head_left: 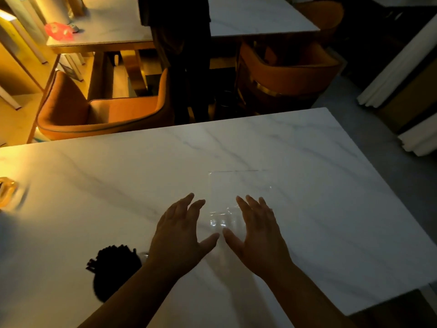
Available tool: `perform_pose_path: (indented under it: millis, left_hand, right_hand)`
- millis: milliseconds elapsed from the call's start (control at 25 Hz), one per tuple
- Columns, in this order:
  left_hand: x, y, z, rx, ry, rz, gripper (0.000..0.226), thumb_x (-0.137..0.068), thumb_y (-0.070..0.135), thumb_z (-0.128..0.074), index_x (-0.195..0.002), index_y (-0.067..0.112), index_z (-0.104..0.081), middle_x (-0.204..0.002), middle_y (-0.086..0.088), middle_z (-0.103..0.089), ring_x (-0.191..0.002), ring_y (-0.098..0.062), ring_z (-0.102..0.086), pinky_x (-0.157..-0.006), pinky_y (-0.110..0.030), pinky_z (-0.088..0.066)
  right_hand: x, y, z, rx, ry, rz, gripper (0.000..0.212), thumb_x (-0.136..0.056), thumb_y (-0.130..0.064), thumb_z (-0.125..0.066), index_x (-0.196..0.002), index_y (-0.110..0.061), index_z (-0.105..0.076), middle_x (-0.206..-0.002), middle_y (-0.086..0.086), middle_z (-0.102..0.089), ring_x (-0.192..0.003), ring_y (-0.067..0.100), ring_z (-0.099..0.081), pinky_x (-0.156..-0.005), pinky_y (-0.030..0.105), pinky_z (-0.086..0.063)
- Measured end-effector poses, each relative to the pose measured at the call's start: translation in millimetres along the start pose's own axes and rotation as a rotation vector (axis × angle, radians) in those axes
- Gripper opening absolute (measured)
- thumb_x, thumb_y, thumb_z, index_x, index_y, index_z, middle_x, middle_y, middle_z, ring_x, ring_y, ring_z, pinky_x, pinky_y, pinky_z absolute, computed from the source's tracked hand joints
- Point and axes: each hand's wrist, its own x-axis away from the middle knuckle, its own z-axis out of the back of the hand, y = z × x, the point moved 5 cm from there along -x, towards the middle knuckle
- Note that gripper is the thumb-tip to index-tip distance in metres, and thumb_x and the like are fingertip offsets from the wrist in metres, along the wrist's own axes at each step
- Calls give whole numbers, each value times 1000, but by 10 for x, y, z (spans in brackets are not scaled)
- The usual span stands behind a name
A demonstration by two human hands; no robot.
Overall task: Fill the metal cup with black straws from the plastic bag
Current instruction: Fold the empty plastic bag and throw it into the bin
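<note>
Both hands are open and flat, fingers spread, holding nothing. The left hand [182,233] and the right hand [257,233] rest with palms down, thumbs nearly touching, on the near end of the bag [238,185]. The bag lies between the fingers and runs away from the person; its long axis points to the far edge of the table [94,185]. It looks clear, flat and, I judge, empty. The straws [111,263] stand as a dark bundle beside the left forearm, so the left hand is nearer. The cup is almost hidden under them; only a small metal glint shows. The filling seems done.
</note>
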Motion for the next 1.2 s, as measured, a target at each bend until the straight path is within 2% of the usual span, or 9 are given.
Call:
perform_pose_path:
  millis: [160, 320, 520, 680, 840, 1000, 1040, 1120, 1200]
  left_hand:
    - [-119, 172, -311, 3, -6, -29, 90, -78, 79, -53, -153, 31, -39, -167, 0, -33, -145, -27, -41, -114, -50, -43]
    - [-223, 131, -700, -43, -96, 36, 90, -80, 74, -60, -154, 27, -39, -167, -3, -33, -145, -29, -41, -113, -48, -42]
    - [-403, -92, -1143, 213, -269, 366, 91, -80, 61, -76, -153, 20, -41, -158, -9, -44, -138, -32, -48, -110, -45, -44]
    - [-532, -187, -1381, 397, -306, 574, 90, -80, 53, -82, -151, 15, -43, -148, -14, -53, -127, -33, -58, -104, -45, -50]
    - [-649, -200, -1528, 600, -301, 739, 85, -82, 45, -85, -150, 12, -45, -125, -13, -65, -105, -30, -67, -89, -42, -56]
    - [-680, -134, -1562, 720, -339, 843, 81, -84, 37, -85, -148, 8, -46, -115, -21, -69, -82, -26, -70, -61, -37, -56]
    - [-682, -121, -1566, 701, -339, 838, 76, -85, 37, -84, -144, 5, -51, -113, -24, -70, -82, -28, -69, -64, -41, -59]
    - [-704, -116, -1559, 607, -311, 778, 54, -85, 37, -83, -123, 1, -68, -104, -24, -72, -83, -31, -69, -81, -51, -60]
    - [-709, -102, -1527, 580, -280, 745, 31, -87, 35, -81, -95, 6, -77, -87, -12, -74, -80, -29, -68, -78, -43, -55]
  right_hand:
    - [11, 558, -3, 31, -21, -51, 91, -88, -85, -25, -164, -37, -8, -176, -2, -9, -161, 24, 5, -130, 49, -5]
    - [-42, 1116, -137, 28, -70, -153, 87, -94, -74, -41, -165, -33, -13, -175, 2, -12, -161, 27, 1, -130, 49, -9]
    - [-199, 1614, -345, -28, -122, -300, 85, -96, -64, -53, -164, -28, -18, -172, 8, -20, -158, 31, -16, -125, 46, -24]
    - [-325, 1786, -482, -120, -143, -409, 82, -93, -58, -62, -160, -26, -28, -163, 6, -37, -144, 32, -39, -109, 46, -43]
    - [-374, 1879, -592, -194, -146, -514, 71, -89, -52, -65, -150, -28, -38, -148, 8, -50, -131, 32, -49, -98, 44, -48]
    - [-414, 1925, -602, -300, -119, -547, 69, -88, -47, -71, -147, -26, -42, -146, 10, -50, -128, 32, -55, -95, 40, -50]
    - [-412, 1929, -604, -323, -115, -552, 70, -88, -45, -72, -148, -24, -42, -146, 10, -50, -127, 32, -56, -95, 39, -50]
    - [-409, 1947, -602, -414, -88, -592, 73, -88, -40, -73, -149, -21, -41, -142, 10, -53, -121, 29, -59, -91, 35, -51]
    - [-436, 1996, -593, -559, -54, -698, 73, -88, -35, -74, -150, -16, -40, -137, 10, -59, -111, 25, -61, -85, 31, -46]
